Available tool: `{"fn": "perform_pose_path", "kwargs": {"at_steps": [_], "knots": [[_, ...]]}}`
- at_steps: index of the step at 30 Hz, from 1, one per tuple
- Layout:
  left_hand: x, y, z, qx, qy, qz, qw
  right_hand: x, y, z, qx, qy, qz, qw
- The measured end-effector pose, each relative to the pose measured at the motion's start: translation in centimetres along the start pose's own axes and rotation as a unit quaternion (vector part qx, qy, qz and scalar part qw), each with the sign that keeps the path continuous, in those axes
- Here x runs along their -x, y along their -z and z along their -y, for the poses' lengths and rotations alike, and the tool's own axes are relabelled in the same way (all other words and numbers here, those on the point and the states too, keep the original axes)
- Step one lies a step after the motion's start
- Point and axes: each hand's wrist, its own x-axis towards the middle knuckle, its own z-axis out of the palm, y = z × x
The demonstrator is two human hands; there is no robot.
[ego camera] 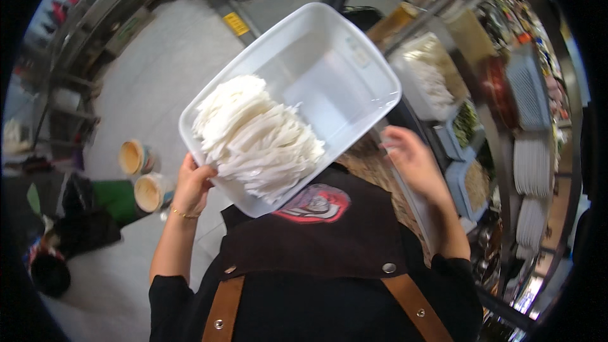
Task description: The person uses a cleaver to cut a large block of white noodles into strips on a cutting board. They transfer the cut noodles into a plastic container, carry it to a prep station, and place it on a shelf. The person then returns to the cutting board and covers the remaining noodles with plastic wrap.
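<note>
My left hand [192,183] grips the near left rim of a white plastic tub [327,73], thumb on the rim and fingers beneath. Folded white flat rice noodles [259,140] fill the tub's left half, while its right half shows bare plastic. The tub hangs tilted in front of my dark apron [313,251]. My right hand [411,159], blurred, is apart from the tub's right side, over the edge of the counter [413,209]. Its fingers are loosely bent, with nothing seen between them.
Along the right stand a container of white food [427,76], a blue container of chopped greens [464,123] and a blue basket [468,187]. Stacked plates [532,164] sit on a shelf farther right. Two open buckets [151,192] stand on the grey floor [147,66] at left.
</note>
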Motion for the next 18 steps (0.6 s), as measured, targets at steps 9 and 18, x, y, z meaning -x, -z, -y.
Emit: {"fn": "perform_pose_path", "kwargs": {"at_steps": [9,18], "knots": [[-1.3,3.2,2.6,0.016,-0.009,-0.082,0.996,-11.5,-17.4,-8.0,-0.263,-0.11,0.17,0.943],[-12.7,7.6,-2.7,0.027,-0.005,-0.171,0.985,-27.9,-23.1,-2.2,-0.37,-0.222,0.175,0.885]]}}
